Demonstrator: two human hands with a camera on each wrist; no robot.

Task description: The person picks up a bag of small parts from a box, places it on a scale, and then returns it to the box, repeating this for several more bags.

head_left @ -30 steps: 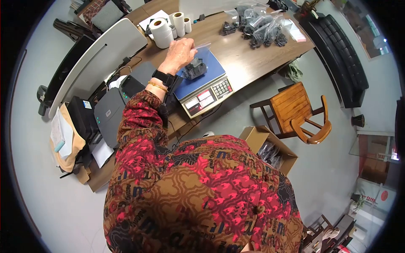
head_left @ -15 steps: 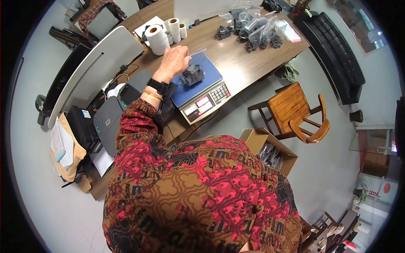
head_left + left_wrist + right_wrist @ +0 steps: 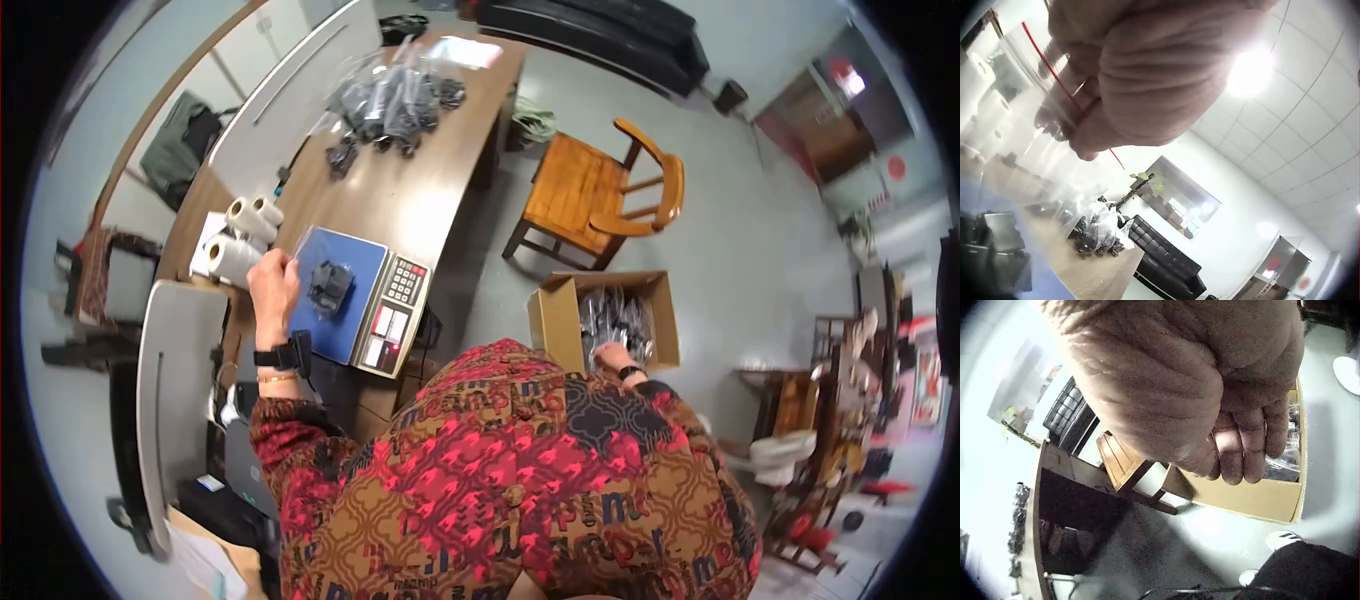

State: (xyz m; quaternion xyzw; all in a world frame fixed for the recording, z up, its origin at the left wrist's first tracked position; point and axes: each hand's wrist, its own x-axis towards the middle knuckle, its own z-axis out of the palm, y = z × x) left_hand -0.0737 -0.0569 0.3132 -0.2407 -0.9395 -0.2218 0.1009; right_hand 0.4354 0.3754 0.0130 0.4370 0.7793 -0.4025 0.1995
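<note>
My left hand (image 3: pixel 273 289) pinches the top edge of a clear zip bag (image 3: pixel 1029 134) with a red seal line. Black plastic pieces (image 3: pixel 330 287) fill the bag's bottom, lying on the blue pan of a counting scale (image 3: pixel 337 342). My right hand (image 3: pixel 612 356) is at the near side of an open cardboard box (image 3: pixel 655 315), over the clear bags of dark pieces (image 3: pixel 612 312) inside it. In the right wrist view its fingers (image 3: pixel 1252 447) hang loosely bent, overlapping the box, and no held thing shows among them.
Several filled zip bags (image 3: pixel 390 105) are heaped at the table's far end. White label rolls (image 3: pixel 235 258) stand beside the scale. A wooden chair (image 3: pixel 575 195) stands behind the box, and a black sofa (image 3: pixel 600 40) lies along the far wall.
The view has swung right, towards the box. My right hand, unseen before, now shows at the box. My left hand still holds the zip bag at the scale.
</note>
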